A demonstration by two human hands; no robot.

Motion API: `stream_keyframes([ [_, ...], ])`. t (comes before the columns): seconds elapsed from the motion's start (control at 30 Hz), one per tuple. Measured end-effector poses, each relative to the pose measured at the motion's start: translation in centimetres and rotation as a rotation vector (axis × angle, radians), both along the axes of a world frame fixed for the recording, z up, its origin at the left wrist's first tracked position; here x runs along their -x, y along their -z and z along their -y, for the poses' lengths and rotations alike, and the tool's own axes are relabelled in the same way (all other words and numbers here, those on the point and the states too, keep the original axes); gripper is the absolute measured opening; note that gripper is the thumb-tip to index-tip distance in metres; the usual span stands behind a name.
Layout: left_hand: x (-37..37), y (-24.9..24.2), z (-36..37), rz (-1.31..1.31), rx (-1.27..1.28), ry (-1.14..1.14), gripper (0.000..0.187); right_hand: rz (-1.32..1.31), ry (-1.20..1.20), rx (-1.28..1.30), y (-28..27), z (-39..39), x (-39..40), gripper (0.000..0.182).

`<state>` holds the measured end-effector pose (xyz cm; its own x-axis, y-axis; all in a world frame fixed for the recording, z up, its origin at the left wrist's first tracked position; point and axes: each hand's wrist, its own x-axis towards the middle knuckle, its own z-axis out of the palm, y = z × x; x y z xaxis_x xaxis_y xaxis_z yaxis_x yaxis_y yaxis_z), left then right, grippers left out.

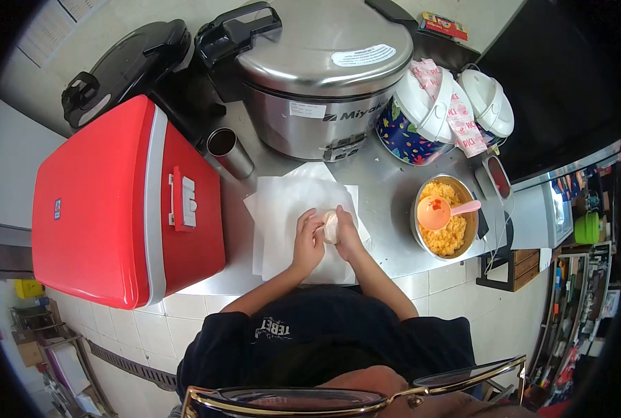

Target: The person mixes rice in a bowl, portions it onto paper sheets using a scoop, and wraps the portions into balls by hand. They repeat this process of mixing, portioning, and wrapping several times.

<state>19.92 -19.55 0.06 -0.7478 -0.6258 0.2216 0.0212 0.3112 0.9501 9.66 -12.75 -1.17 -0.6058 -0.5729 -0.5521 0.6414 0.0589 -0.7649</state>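
Observation:
A small, rounded white bundle (331,228) is between my two hands, above a few overlapping sheets of white paper (276,209). My right hand (349,238) wraps round its right side, with the thumb and fingers closed on it. From the other side my left hand (309,244) presses curled fingertips against the bundle. What is inside the bundle does not show. To the right stands a metal bowl (475,233) of yellow-orange food (446,238). An orange scoop with a pink handle (434,213) rests on that food, with a red smear inside.
On the left a big red cooler box (95,202) reaches the steel table's (388,188) front edge. Behind the paper are a metal cup (231,153) and a large rice cooker (310,83). Two white-lidded containers (422,118) stand back right, near a phone (482,224).

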Motion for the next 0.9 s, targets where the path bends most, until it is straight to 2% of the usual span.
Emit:
stream_keyframes([
  [0.03,0.2,-0.7,-0.4,-0.055,-0.190,-0.028,0.046,-0.111,0.130,-0.058,-0.8,0.1,-0.8,0.053],
  [0.07,0.4,-1.3,-1.0,-0.051,-0.192,-0.028,0.046,-0.106,0.129,-0.060,-1.6,0.1,-1.4,0.053],
  [0.13,1.1,-3.6,-2.2,-0.034,-0.608,-0.064,0.065,-0.732,0.075,-0.253,-3.7,0.2,-2.8,0.046],
  [0.17,1.6,-1.9,-2.6,0.018,-0.456,-0.049,0.070,-0.818,0.099,-0.195,-3.8,0.3,-3.5,0.045],
  [0.2,1.7,-0.6,-2.5,0.019,-0.456,-0.051,0.070,-0.816,0.098,-0.194,-3.5,0.2,-3.8,0.045],
  [0.27,1.9,1.0,-2.1,-0.066,-0.634,-0.076,0.062,-0.922,0.167,-0.226,-2.2,0.4,-4.1,0.043],
  [0.3,1.9,1.0,-2.1,-0.065,-0.631,-0.077,0.062,-0.817,0.216,-0.192,-1.5,0.3,-4.1,0.038],
  [0.43,1.6,1.0,-3.1,0.023,-0.596,-0.144,0.058,-0.772,0.234,-0.252,-0.3,0.4,-4.1,0.032],
  [0.53,1.6,1.0,-3.1,-0.019,-0.620,-0.174,0.057,-0.657,0.094,-0.268,-0.7,0.2,-4.0,0.030],
  [0.6,1.5,1.5,-2.9,-0.076,-0.650,-0.184,0.056,-0.935,0.128,-0.211,-0.2,0.2,-3.9,0.030],
  [0.63,1.5,2.0,-2.7,-0.104,-0.658,-0.151,0.056,-0.931,0.125,-0.215,0.0,0.1,-3.7,0.030],
  [0.7,0.9,3.9,-2.1,-0.130,-0.669,-0.116,0.055,-0.712,0.049,-0.289,0.2,0.1,-2.9,0.034],
  [0.77,-0.7,6.7,-0.6,0.020,-0.244,-0.062,0.054,-0.767,0.024,-0.351,-0.4,0.1,-2.5,0.037],
  [0.8,-2.0,5.6,0.6,0.022,-0.250,-0.061,0.054,-0.824,-0.005,-0.412,-0.6,0.0,-2.2,0.040],
  [0.87,-4.6,2.1,3.3,0.506,0.522,0.244,0.055,-0.805,0.004,-0.428,0.3,0.2,-1.3,0.039],
  [0.9,-4.7,1.9,3.1,0.559,0.611,0.260,0.056,-0.787,0.009,-0.439,0.3,0.3,-1.0,0.037],
])
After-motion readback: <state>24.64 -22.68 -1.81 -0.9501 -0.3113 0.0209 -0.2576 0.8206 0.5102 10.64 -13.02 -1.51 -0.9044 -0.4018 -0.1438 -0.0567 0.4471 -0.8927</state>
